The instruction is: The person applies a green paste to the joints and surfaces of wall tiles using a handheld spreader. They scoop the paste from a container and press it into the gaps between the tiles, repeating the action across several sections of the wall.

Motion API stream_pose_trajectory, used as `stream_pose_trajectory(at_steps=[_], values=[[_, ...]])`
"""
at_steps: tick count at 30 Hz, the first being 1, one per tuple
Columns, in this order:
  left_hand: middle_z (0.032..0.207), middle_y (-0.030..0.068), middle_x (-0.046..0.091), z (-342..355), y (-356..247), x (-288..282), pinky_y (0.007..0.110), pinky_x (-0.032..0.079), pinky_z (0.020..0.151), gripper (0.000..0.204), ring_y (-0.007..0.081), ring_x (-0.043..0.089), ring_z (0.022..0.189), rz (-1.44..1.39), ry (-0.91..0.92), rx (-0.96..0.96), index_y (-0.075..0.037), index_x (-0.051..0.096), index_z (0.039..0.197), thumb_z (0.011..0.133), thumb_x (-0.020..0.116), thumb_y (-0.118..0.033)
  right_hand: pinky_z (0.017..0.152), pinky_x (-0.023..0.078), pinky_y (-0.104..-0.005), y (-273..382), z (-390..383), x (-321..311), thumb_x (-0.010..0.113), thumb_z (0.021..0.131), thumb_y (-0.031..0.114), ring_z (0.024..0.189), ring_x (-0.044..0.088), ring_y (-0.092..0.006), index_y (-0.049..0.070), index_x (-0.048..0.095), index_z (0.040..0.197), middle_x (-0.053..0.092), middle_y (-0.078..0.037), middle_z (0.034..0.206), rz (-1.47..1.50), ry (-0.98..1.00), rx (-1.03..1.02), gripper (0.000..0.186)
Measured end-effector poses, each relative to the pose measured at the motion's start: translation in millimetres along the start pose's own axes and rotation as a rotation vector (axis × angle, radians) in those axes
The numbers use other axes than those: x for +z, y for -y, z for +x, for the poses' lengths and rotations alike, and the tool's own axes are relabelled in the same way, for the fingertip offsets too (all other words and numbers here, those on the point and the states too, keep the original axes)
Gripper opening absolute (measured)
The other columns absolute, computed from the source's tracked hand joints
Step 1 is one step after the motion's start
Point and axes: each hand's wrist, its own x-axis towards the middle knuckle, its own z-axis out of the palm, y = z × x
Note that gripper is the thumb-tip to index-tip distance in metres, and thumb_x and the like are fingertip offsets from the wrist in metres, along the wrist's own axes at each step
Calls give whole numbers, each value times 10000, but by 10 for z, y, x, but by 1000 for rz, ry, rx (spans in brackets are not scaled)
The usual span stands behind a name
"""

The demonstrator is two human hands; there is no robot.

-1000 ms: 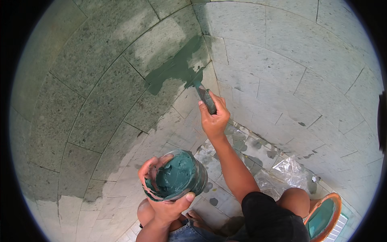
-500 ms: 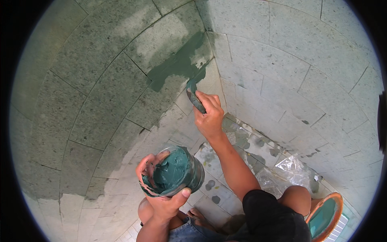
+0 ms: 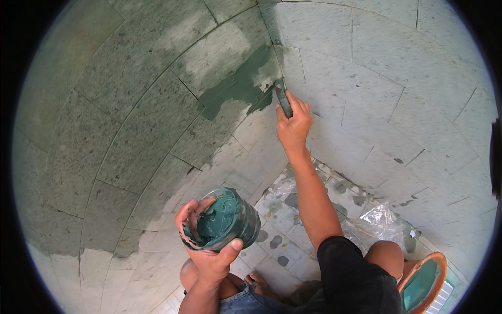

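My left hand point(image 3: 212, 264) is wrapped round a clear round tub point(image 3: 250, 225) with thick dark green paste inside. The tub tilts so its mouth faces up, and paste is smeared on its rim and on my fingers. In my right hand point(image 3: 295, 128) is a flat, paste-stained spreader point(image 3: 283, 99), gripped between thumb and fingers. Its tip is at the corner where two tiled walls meet, by the end of a wet green paste patch point(image 3: 230, 91). That patch covers part of the stone-tiled left wall point(image 3: 151, 110); small pale spots show near the corner.
The pale tiled right wall point(image 3: 376, 115) rises close beside my right arm. Below, the stained tile floor point(image 3: 272, 256) carries crumpled clear plastic point(image 3: 384, 220). An orange-rimmed bucket point(image 3: 442, 267) holding greenish liquid stands at the lower right, close to my knee.
My right hand has moved up and to the right with the spreader, from the patch's lower edge to the wall corner. The left hand and tub have barely shifted.
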Motion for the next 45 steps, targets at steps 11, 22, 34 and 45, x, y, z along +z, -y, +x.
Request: stream_pose_trajectory(at_steps=[11,22,34,45], values=[[1198,236,502,155,-1,-75,421,423,987,974,305,517,1163,190,83,266,-4,278,1348,601,871,-201,724,485,-268,727,41,-759,714,785,39,754,596,-95,-26,659,1020,655,-44,891,740,574,642,250],[1204,206,526,303,126,-294,468,445,966,896,357,535,1141,769,131,700,-31,359,1310,627,896,-251,606,483,-306,1799,296,-1312,794,704,54,696,649,-211,26,615,942,662,-104,788,426,1019,41,299],[1236,186,550,246,38,-325,487,442,949,732,405,532,1126,812,84,784,-21,477,1202,574,838,-127,630,485,-308,1884,192,-1177,777,712,141,691,646,-220,35,619,985,652,-120,767,498,1298,178,332],[1267,205,491,237,84,-271,388,455,950,968,306,546,1138,828,10,602,-22,352,1333,582,931,-214,672,467,-225,1771,172,-1118,796,758,187,764,566,-60,-17,604,1004,635,-17,857,950,1216,805,373]])
